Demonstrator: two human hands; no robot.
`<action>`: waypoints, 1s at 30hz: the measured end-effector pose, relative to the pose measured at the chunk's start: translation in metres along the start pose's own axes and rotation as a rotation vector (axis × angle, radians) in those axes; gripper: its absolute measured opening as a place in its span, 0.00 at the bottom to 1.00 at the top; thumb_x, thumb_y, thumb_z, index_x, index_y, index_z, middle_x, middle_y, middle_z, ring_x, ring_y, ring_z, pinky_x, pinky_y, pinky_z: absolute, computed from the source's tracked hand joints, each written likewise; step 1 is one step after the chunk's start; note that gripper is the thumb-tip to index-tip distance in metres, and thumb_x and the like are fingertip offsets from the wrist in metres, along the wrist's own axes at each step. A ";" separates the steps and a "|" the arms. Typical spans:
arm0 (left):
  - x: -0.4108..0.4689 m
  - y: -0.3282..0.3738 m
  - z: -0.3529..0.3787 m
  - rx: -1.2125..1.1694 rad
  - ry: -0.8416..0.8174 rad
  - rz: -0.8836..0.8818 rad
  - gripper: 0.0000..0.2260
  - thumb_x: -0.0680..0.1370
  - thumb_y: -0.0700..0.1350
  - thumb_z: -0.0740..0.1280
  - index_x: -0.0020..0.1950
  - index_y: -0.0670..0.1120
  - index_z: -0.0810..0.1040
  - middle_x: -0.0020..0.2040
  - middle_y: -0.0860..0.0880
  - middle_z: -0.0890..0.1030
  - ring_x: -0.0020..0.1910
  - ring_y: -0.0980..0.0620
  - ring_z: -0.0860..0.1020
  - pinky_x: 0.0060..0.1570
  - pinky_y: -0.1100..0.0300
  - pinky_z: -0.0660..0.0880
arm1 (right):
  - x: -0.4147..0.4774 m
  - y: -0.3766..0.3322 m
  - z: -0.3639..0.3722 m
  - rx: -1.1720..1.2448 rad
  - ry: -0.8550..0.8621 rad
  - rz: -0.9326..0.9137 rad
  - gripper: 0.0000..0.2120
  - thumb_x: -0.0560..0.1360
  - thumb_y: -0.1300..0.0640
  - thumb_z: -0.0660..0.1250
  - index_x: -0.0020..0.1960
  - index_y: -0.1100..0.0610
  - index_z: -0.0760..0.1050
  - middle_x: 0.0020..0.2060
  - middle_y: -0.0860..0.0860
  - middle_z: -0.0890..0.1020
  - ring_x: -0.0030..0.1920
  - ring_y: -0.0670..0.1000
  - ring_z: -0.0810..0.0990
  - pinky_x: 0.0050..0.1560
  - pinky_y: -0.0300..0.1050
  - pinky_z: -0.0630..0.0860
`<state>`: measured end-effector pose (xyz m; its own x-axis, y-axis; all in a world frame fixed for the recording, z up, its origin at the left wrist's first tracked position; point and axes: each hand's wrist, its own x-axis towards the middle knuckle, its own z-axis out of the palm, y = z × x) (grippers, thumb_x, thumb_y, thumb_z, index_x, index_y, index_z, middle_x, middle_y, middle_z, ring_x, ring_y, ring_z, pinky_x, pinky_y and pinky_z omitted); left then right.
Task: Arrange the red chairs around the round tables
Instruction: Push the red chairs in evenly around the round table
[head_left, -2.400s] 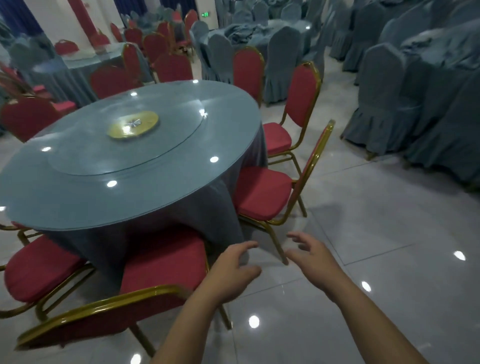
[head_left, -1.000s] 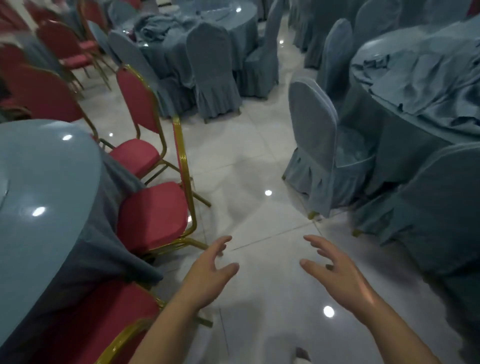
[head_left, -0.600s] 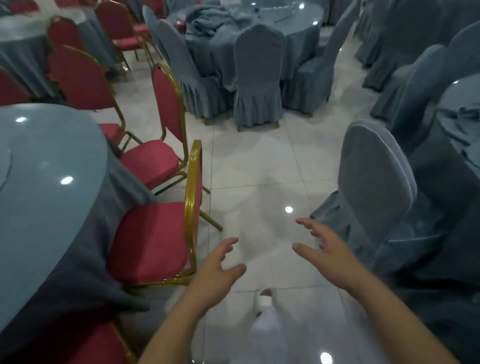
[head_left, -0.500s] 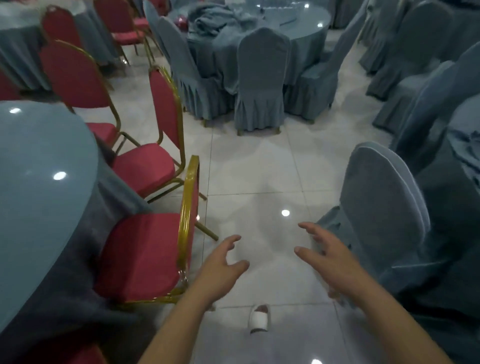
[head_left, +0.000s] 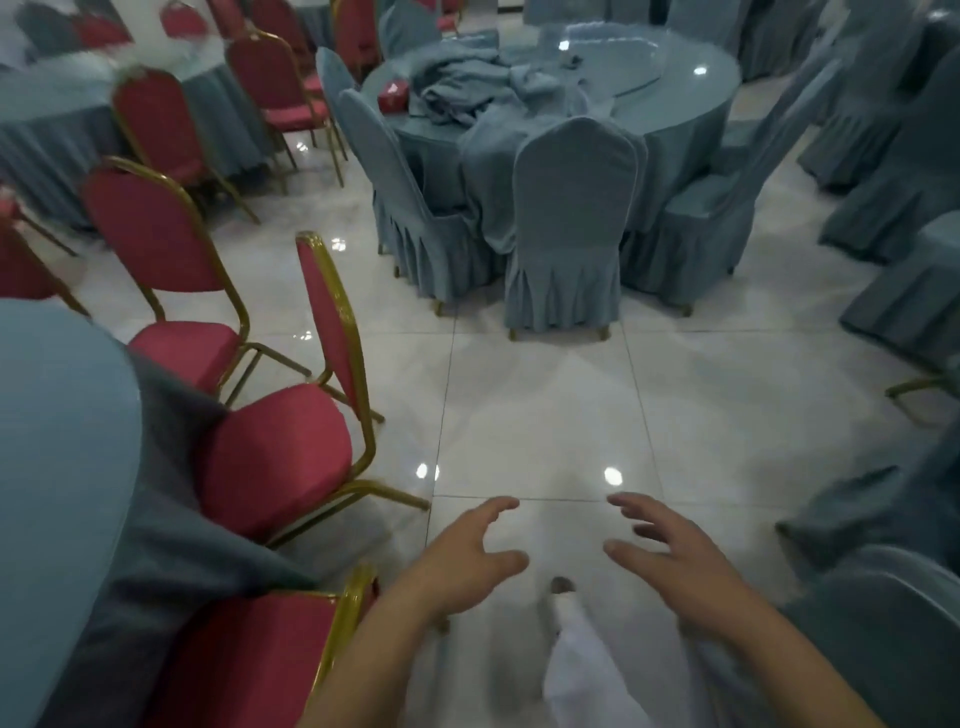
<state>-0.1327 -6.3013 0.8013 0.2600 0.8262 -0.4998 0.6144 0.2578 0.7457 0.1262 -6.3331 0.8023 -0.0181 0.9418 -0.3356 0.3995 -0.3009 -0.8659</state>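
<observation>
Both hands hang low over the white tiled floor (head_left: 540, 405), holding nothing. The left hand (head_left: 462, 566) and the right hand (head_left: 675, 561) have their fingers spread and loosely bent. On the left, red chairs stand at the edge of the near round surface (head_left: 57, 467). The nearest red chair (head_left: 249, 660) is just beside the left forearm, the second red chair (head_left: 275, 457) is beyond it, and a third red chair (head_left: 156, 234) is farther back. At the far side, blue-covered chairs (head_left: 571, 218) surround another round surface (head_left: 649, 78) heaped with crumpled cloth (head_left: 467, 83).

Glossy tiled floor (head_left: 545, 405), gold metal-framed red padded chair (head_left: 275, 457), matt cloth chair cover (head_left: 571, 218)
</observation>
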 end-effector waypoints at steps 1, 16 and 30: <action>0.023 0.008 -0.012 0.002 0.002 -0.023 0.27 0.74 0.59 0.69 0.71 0.70 0.64 0.74 0.58 0.66 0.68 0.56 0.67 0.60 0.59 0.68 | 0.037 -0.012 -0.007 0.006 -0.021 -0.011 0.20 0.74 0.48 0.74 0.62 0.35 0.73 0.62 0.39 0.75 0.62 0.41 0.75 0.57 0.42 0.73; 0.293 0.062 -0.267 -0.289 0.415 -0.175 0.19 0.76 0.52 0.70 0.65 0.66 0.73 0.65 0.62 0.73 0.65 0.60 0.71 0.57 0.61 0.71 | 0.503 -0.216 0.017 -0.256 -0.487 -0.161 0.19 0.74 0.40 0.70 0.62 0.31 0.71 0.62 0.36 0.73 0.61 0.37 0.71 0.54 0.40 0.72; 0.596 0.099 -0.615 -0.050 0.438 -0.118 0.30 0.76 0.55 0.68 0.76 0.63 0.60 0.77 0.55 0.61 0.74 0.52 0.62 0.72 0.53 0.64 | 0.856 -0.418 0.042 -0.178 -0.266 -0.255 0.21 0.74 0.54 0.74 0.60 0.34 0.74 0.61 0.37 0.77 0.63 0.43 0.75 0.60 0.45 0.71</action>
<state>-0.3748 -5.4756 0.8481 -0.1558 0.9210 -0.3570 0.5814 0.3777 0.7207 -0.0950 -5.4078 0.8611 -0.3646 0.9042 -0.2225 0.5034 -0.0097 -0.8640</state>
